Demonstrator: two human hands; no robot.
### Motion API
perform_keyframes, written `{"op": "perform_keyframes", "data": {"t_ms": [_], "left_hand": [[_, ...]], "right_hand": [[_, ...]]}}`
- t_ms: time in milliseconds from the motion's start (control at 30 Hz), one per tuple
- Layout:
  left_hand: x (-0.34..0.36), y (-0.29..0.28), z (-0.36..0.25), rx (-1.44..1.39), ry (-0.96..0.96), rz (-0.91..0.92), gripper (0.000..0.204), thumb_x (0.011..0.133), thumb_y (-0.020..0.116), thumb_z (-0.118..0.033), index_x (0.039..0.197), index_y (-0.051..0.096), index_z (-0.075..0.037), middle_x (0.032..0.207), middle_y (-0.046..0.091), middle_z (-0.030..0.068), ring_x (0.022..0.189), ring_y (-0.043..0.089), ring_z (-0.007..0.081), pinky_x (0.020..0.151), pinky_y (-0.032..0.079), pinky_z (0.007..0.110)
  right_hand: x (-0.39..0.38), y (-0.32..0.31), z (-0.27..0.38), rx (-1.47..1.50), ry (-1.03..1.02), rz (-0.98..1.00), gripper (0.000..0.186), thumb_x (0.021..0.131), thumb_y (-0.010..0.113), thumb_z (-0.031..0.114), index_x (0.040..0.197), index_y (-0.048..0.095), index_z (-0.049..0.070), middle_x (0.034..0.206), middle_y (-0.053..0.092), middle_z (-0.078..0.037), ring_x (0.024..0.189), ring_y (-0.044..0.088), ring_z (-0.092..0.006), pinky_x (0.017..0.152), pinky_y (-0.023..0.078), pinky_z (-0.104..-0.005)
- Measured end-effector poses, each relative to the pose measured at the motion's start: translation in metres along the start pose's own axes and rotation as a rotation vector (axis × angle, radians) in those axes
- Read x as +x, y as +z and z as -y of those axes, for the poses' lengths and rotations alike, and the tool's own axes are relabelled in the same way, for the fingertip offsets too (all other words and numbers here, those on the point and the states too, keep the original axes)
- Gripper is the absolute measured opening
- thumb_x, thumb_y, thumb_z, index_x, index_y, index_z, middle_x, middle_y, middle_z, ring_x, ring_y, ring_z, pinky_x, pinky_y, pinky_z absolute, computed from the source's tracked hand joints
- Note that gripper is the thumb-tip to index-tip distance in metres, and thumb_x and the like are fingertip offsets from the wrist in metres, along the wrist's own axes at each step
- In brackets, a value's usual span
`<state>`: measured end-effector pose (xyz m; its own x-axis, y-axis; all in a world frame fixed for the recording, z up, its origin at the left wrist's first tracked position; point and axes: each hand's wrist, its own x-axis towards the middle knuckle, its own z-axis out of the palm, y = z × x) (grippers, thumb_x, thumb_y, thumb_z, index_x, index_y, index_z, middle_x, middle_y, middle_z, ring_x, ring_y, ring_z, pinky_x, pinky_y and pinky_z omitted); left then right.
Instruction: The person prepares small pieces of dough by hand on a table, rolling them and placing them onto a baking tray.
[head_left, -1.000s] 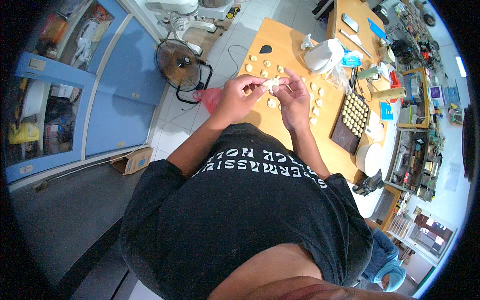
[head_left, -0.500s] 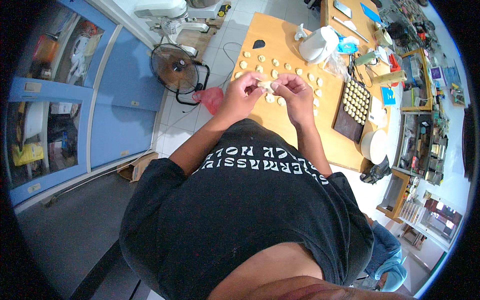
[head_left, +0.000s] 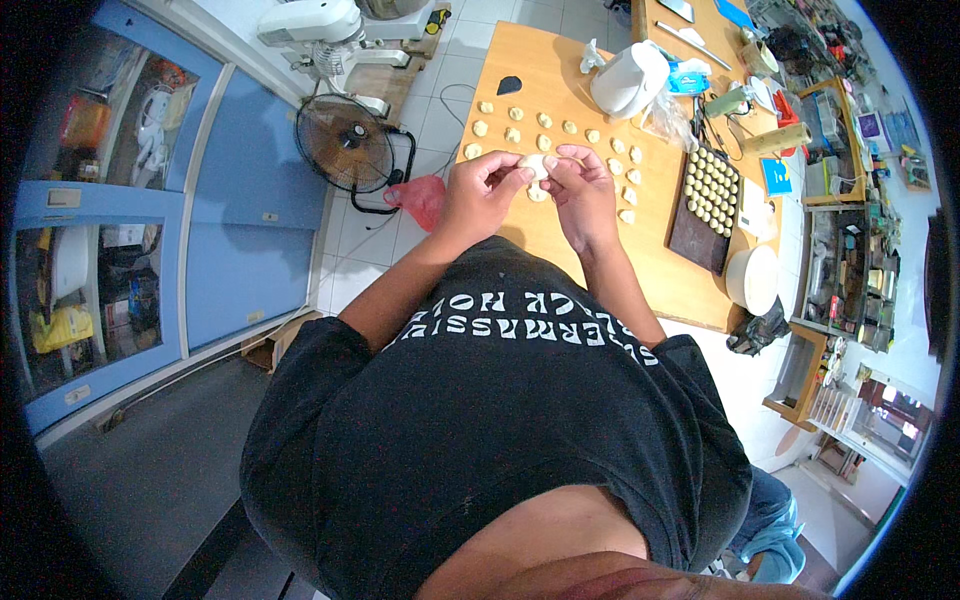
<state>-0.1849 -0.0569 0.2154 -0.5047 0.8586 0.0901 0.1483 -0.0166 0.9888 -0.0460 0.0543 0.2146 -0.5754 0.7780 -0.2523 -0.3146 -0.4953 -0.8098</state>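
Pale, rounded dough (head_left: 532, 166) sits pinched between the person's left hand (head_left: 481, 192) and right hand (head_left: 582, 198), above the tan wooden bench (head_left: 550, 75); small cream dough lumps (head_left: 544, 120) lie in rows beyond the hands.

Two hands (head_left: 482, 196) (head_left: 585, 200), one held dough piece (head_left: 535, 166), one dark tray (head_left: 695, 240), one floor fan (head_left: 346, 142)

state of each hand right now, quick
Left hand: closed, pinching the pale dough piece between thumb and fingers.
Right hand: closed, pinching the same piece from its right side.
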Motion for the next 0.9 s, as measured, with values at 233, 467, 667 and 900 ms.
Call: {"op": "perform_keyframes", "data": {"t_ms": [233, 467, 667, 900], "left_hand": [[0.003, 0.002, 0.018, -0.097, -0.056, -0.031, 0.024, 0.102, 0.071, -0.015, 0.112, 0.072, 0.006, 0.095, 0.076, 0.0058, 0.083, 0.068, 0.0099, 0.075, 0.055, 0.026], [0.006, -0.003, 0.03, -0.368, -0.304, -0.022, 0.025, 0.103, 0.073, -0.018, 0.112, 0.073, 0.005, 0.091, 0.072, 0.001, 0.079, 0.061, 0.0054, 0.069, 0.05, 0.023], [0.01, 0.004, 0.044, -0.342, -0.155, 0.021, 0.022, 0.101, 0.075, -0.015, 0.115, 0.072, 0.002, 0.102, 0.074, 0.0031, 0.085, 0.064, 0.0066, 0.077, 0.053, 0.024], [0.01, 0.004, 0.045, -0.276, -0.082, -0.063, 0.024, 0.094, 0.082, -0.01, 0.114, 0.076, 0.003, 0.097, 0.074, 0.0005, 0.078, 0.06, 0.0023, 0.068, 0.049, 0.021]], "right_hand": [[-0.016, 0.011, -0.011, -0.63, -0.411, -0.056, 0.017, 0.098, 0.075, 0.004, 0.112, 0.075, -0.005, 0.105, 0.076, -0.013, 0.09, 0.072, -0.014, 0.079, 0.058, -0.027], [-0.017, 0.017, -0.005, -0.903, -0.471, 0.067, 0.029, 0.099, 0.076, 0.01, 0.123, 0.073, -0.007, 0.107, 0.074, -0.018, 0.094, 0.074, -0.0225, 0.085, 0.059, -0.0309], [-0.01, 0.008, -0.014, -0.704, -0.445, 0.066, 0.024, 0.102, 0.069, 0.004, 0.125, 0.072, -0.004, 0.103, 0.066, -0.007, 0.096, 0.064, -0.0158, 0.083, 0.055, -0.0283], [-0.008, 0.004, -0.009, -0.538, -0.23, -0.044, 0.018, 0.103, 0.069, 0.005, 0.117, 0.074, -0.005, 0.099, 0.072, -0.004, 0.087, 0.065, -0.0108, 0.079, 0.053, -0.0262]]}}
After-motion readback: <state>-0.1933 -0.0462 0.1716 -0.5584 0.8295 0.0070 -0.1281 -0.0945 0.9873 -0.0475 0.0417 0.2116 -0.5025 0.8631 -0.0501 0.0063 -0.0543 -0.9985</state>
